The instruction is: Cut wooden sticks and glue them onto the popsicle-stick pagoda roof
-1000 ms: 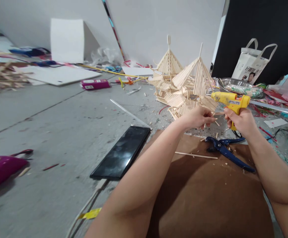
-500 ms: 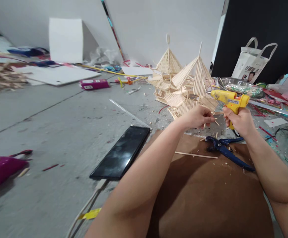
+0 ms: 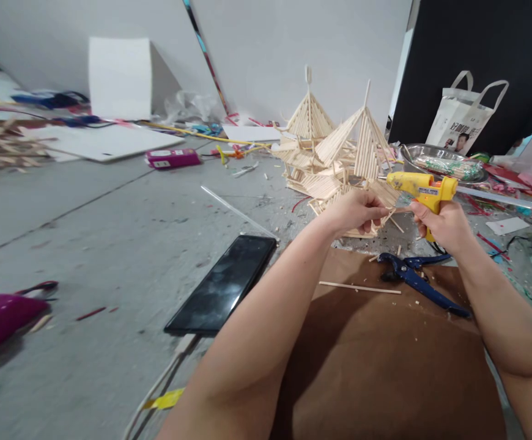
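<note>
Gripped in my right hand [image 3: 443,221] is a yellow glue gun [image 3: 424,185], its nozzle pointing left toward the wooden stick model [image 3: 346,143]. The model has two pointed roofs and layered tiers of pale sticks. My left hand [image 3: 362,212] is closed in front of its lower tier, fingertips pinching a short wooden stick [image 3: 389,216]; part of the stick is hidden. Below my hands, blue cutting pliers [image 3: 417,281] lie with handles spread on a brown board [image 3: 385,360]. A thin loose stick [image 3: 360,287] rests on the board beside them.
Left of my forearm lies a black phone [image 3: 222,284] with a cable attached. A clear glue stick [image 3: 236,211] lies behind it. Purple packages [image 3: 173,158] sit on the grey floor. At right are a metal tray [image 3: 406,157], a white bag [image 3: 461,119] and scattered scraps.
My left hand has moved slightly left and up, closer to the model's lower tier. The glue gun has shifted a little left and down in the view, still held in my right hand.
</note>
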A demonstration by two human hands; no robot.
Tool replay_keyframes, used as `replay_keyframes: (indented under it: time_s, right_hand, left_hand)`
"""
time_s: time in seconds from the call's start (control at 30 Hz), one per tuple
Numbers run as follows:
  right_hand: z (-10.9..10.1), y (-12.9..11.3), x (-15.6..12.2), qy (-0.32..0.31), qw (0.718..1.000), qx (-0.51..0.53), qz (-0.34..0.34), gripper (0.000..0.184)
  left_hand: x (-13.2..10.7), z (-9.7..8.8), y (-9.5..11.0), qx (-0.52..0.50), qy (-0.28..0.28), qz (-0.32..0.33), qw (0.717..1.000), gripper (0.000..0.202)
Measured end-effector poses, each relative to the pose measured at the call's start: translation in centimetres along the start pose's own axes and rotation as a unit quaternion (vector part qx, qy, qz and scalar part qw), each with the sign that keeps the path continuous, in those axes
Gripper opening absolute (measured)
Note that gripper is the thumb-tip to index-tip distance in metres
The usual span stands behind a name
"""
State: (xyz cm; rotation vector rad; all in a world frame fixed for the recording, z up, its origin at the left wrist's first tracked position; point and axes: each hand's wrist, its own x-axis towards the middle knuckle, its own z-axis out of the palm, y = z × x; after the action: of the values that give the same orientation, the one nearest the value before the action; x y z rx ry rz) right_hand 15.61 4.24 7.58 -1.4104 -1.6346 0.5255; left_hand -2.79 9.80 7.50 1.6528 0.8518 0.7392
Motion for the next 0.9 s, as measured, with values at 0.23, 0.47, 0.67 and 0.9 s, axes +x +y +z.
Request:
replay_keyframes:
  time_s: [0.23, 0.47, 0.67, 0.9]
  right_hand:
    - [-0.6, 0.5, 0.2, -0.019, 0.999, -0.048, 0.01, 0.037]
    - [-2.9, -0.2, 0.2, -0.024, 0.999, 0.037, 0.023, 0.034]
    - [-5.7, 1.3, 1.2, 0.008, 0.997, 0.02, 0.068, 0.029]
    - [-6.6, 9.2, 4.1, 0.151, 0.963, 0.021, 0.22, 0.023]
  left_hand:
    - [0.2, -0.2, 0.0, -0.056, 0.049, -0.03, 0.997, 0.024]
    - [0.5, 0.3, 0.2, -0.203, 0.139, -0.033, 0.969, 0.021]
    - [0.9, 0.9, 0.0, -0.284, 0.163, -0.022, 0.945, 0.017]
    - [1.3, 1.8, -0.3, -0.348, 0.185, -0.022, 0.919, 0.014]
